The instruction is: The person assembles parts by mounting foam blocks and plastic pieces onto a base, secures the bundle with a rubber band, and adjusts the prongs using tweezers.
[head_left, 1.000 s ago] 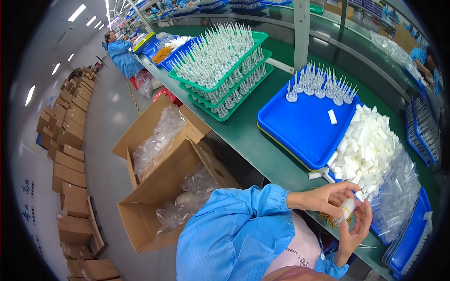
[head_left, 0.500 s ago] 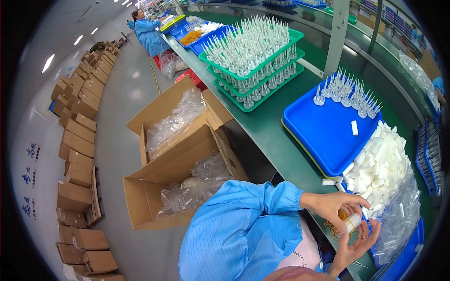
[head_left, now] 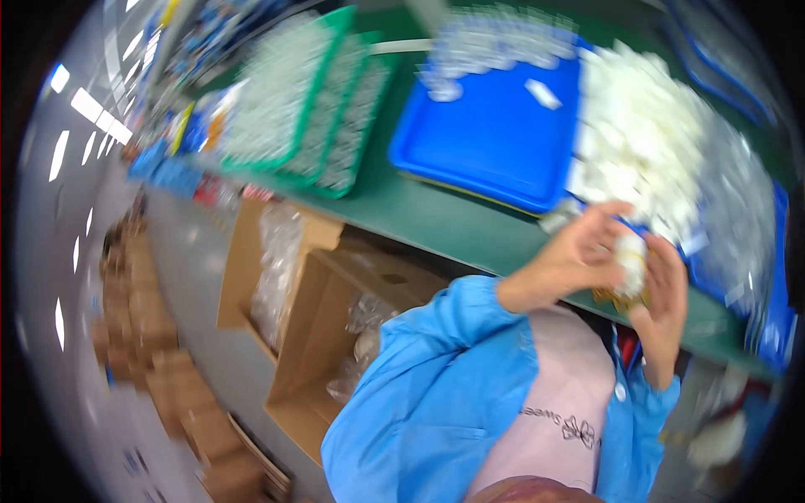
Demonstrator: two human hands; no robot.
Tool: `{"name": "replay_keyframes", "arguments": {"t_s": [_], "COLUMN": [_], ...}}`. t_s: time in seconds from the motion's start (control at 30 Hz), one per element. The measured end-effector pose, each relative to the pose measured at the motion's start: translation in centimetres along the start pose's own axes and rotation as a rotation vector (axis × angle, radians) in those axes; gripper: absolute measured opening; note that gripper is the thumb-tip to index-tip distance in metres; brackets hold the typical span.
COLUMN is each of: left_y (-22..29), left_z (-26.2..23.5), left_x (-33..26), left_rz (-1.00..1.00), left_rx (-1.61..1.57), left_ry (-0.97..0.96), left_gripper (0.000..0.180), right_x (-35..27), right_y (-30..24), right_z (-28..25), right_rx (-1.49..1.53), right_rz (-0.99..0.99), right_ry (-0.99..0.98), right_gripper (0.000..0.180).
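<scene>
Between my two hands, above the near edge of the bench, is a small white cylinder (head_left: pixel 630 261) with a yellowish band around it. My left hand (head_left: pixel 579 256) is closed on it from the left, thumb and fingers pinching it. On the other side my right hand (head_left: pixel 664 289) curls its fingers and thumb around it. Yellow rubber bands (head_left: pixel 620 300) lie just below, partly hidden by my hands. Beyond my hands spreads a heap of white tube-like pieces (head_left: pixel 646 134). The picture is smeared by motion.
A blue tray (head_left: pixel 495 147) holds clear stemmed parts (head_left: pixel 503 42) and one loose white piece (head_left: pixel 543 94). Stacked green trays (head_left: pixel 306 147) stand to the left. Clear plastic bags (head_left: pixel 738 210) lie at the right. Open cardboard boxes (head_left: pixel 306 335) stand beside the bench.
The view has turned, so the bench lies more level and its contents have shifted left in the picture. Both hands still hold the white cylinder, which now stands more upright.
</scene>
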State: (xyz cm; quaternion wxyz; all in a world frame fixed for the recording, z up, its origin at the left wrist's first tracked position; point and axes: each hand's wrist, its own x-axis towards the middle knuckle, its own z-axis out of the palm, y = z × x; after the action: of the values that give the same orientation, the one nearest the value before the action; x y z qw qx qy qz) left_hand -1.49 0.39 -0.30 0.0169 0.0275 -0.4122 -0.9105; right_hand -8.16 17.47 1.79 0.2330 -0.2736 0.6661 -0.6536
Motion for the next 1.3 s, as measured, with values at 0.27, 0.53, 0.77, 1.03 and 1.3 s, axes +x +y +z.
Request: {"name": "replay_keyframes", "arguments": {"t_s": [0.27,0.53,0.77,1.03,1.3], "left_y": [-1.3,-1.6,-1.4,0.3,-0.8], "left_z": [-0.7,0.3,0.9,-0.7,-1.4], "left_x": [0.8,1.0,0.2,1.0,1.5], "left_rz": [0.331,0.716,0.439,-0.269,-0.379], "left_rx": [0.771,1.134,0.876,-0.46,-0.494], "left_ry": [0.011,-0.104,0.016,-0.126,-0.024], "left_gripper": [0.099,0.088,0.065,0.061,0.058], "right_x": [0.1,-0.2,-0.3,-3.3,-8.7], "right_y": [1.1,1.4,1.5,0.4,4.3], "right_z": [-1.0,-1.7,-1.8,-10.3,-17.3], "right_rx": [0.247,0.557,0.542,-0.56,-1.078], "right_rz": [-0.001,0.079,0.058,-0.004,0.186], "right_ry": [0.014,-0.034,-0.11,0.23,0.465], "right_gripper": [0.066,0.062,0.057,0.019,0.031]}}
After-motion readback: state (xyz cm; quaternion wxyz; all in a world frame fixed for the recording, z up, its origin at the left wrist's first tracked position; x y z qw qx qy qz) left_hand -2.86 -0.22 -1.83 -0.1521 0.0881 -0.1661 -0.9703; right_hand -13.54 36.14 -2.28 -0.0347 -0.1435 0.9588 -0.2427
